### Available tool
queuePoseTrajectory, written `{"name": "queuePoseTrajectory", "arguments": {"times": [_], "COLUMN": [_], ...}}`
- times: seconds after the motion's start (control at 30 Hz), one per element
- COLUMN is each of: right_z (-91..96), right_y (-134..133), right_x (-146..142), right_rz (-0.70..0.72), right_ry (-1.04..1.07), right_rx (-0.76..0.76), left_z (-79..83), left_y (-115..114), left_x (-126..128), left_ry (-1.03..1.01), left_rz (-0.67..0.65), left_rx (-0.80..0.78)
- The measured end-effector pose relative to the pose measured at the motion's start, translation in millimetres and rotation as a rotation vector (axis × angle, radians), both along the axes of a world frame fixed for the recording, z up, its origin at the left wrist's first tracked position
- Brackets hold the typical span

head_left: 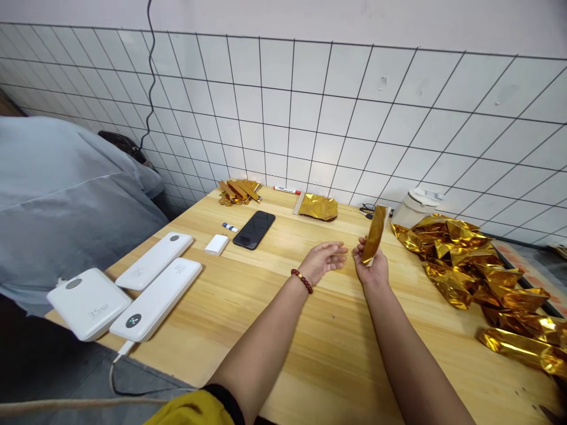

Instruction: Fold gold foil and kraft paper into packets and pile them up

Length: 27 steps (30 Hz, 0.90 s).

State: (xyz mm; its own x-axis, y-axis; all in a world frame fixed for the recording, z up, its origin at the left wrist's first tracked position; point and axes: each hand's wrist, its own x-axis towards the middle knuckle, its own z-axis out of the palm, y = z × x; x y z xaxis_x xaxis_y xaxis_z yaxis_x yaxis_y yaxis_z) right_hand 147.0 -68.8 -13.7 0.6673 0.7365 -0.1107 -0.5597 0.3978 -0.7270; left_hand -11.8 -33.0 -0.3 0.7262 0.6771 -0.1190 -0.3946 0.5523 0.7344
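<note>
My right hand [372, 268] is closed around the lower end of a flat strip of gold foil paper [376, 233], which stands nearly upright above the table. Just to its left, my left hand [322, 262] has its fingers stretched toward the right hand, apart from the strip and holding nothing. A beaded bracelet [302, 281] circles the left wrist. Behind the hands, a stack of gold foil sheets [318, 207] lies flat near the wall. At the right spreads a heap of puffed, folded gold foil pieces [465, 254].
A black phone [254, 229], a white charger plug [217, 244] and several white power banks [156, 299] lie on the left. Flat gold strips [240, 191] and a red marker [287, 190] lie near the tiled wall. A white lidded container [416, 207] stands at the back right. A person in grey [75, 200] is at the left.
</note>
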Motion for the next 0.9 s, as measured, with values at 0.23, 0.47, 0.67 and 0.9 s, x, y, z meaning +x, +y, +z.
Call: {"name": "queuePoseTrajectory", "arguments": {"times": [0.23,0.47,0.67,0.9], "right_z": [1.6,-4.0,-1.3,2.0], "right_y": [-3,-6,-5,-1], "right_x": [-16,-27,-30,-25], "right_rz": [0.084,0.16,0.093,0.01], "right_ry": [-0.26,-0.534,-0.517,-0.315], "right_rx": [-0.126,-0.181,-0.17,-0.11], "left_z": [5.6,14.9,13.5,1.6], "left_y": [13,25,31,29], "left_x": [-4,-25,-28,-17], "left_ry": [-0.114,-0.284,-0.278,-0.087], "left_rz": [0.147,0.236,0.233,0.175], "left_rx": [-0.214,-0.307,-0.245,-0.126]}}
